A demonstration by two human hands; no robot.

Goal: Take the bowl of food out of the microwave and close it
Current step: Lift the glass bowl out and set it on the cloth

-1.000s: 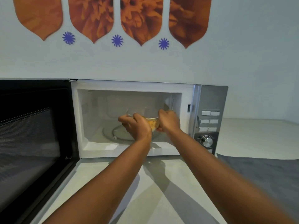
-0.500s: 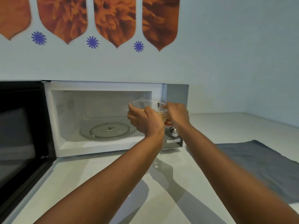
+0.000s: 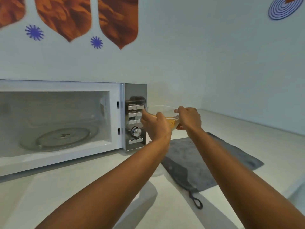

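A clear glass bowl [image 3: 162,111] with yellow-orange food in it is held in the air, just right of the microwave's control panel [image 3: 135,119]. My left hand [image 3: 154,124] grips its left side and my right hand [image 3: 189,118] grips its right rim. The white microwave [image 3: 66,87] stands open; its cavity holds only the glass turntable [image 3: 62,138]. Its door is out of view to the left.
A dark grey cloth mat [image 3: 203,162] with a hanging loop lies on the pale counter [image 3: 82,187], below and to the right of the bowl. The wall behind carries orange and blue decorations.
Both hands lifted the bowl out of the microwave cavity and carried it right, past the control panel. The view swung right, so the open door has left the frame.
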